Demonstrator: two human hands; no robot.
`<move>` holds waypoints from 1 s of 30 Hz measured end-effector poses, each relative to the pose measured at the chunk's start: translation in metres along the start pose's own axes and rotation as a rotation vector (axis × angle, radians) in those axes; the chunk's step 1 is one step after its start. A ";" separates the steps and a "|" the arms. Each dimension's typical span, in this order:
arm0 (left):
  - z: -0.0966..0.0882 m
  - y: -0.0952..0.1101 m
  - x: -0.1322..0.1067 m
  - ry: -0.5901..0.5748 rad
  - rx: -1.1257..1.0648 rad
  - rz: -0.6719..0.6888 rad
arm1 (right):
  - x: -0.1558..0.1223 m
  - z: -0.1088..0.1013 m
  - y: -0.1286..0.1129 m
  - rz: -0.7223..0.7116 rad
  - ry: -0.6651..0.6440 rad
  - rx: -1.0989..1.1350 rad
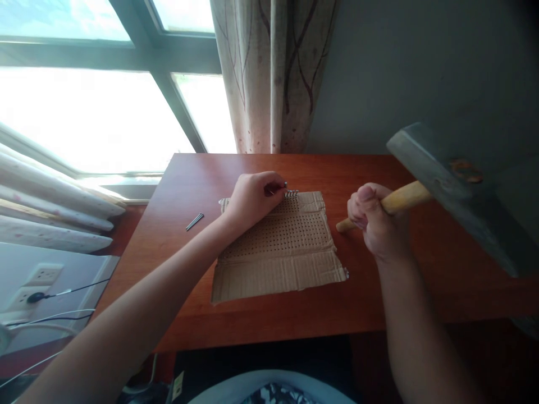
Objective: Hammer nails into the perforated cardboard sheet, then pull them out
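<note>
My left hand [260,197] is closed in a pinch over the far edge of a piece of cardboard [280,272]. A nail [286,184] shows its head just above the fingertips. Beside the pinch, several nails [292,193] stand in a row in the cardboard, which is covered with rows of small holes. My right hand [374,216] is wrapped round the wooden handle of a hammer [446,185], raised to the right of the cardboard with its big metal head up. A few loose nails [195,221] lie together on the table, left of the cardboard.
The reddish wooden table [295,322] reaches back to a curtain [275,78] and a grey wall. At the left are a bright window [84,112] and a wall socket [44,275] with a plug and cables hanging near the table's edge.
</note>
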State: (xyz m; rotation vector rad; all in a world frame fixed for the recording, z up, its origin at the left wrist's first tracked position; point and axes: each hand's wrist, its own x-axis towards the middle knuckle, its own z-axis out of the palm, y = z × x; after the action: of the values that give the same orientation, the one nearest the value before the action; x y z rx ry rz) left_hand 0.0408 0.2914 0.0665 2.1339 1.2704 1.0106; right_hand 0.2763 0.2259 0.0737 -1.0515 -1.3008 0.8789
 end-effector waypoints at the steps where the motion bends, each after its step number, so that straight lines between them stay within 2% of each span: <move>1: 0.000 0.000 0.000 -0.002 0.005 -0.004 | 0.002 -0.001 -0.003 0.020 -0.030 -0.036; 8: 0.002 -0.001 -0.001 0.013 0.006 -0.006 | 0.013 -0.009 -0.021 0.151 -0.286 -0.333; 11: 0.003 -0.003 -0.001 0.007 0.010 -0.006 | 0.016 -0.008 -0.023 0.114 -0.352 -0.481; 16: 0.003 -0.002 0.000 -0.011 0.015 0.000 | 0.024 -0.002 -0.046 -0.078 -0.335 -0.848; 21: 0.000 0.003 0.000 -0.004 0.057 0.005 | 0.029 0.004 -0.066 -0.147 -0.333 -0.915; 25: 0.000 0.002 0.000 0.002 0.073 0.005 | 0.029 0.007 -0.061 -0.198 -0.297 -0.975; 30: 0.001 0.000 0.000 -0.005 0.072 -0.007 | 0.030 0.008 -0.052 -0.157 -0.341 -1.068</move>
State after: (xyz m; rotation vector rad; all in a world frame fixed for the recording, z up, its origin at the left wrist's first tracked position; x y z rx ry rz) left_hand 0.0417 0.2910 0.0661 2.1818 1.3299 0.9701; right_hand 0.2675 0.2388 0.1320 -1.6029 -2.2023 0.1818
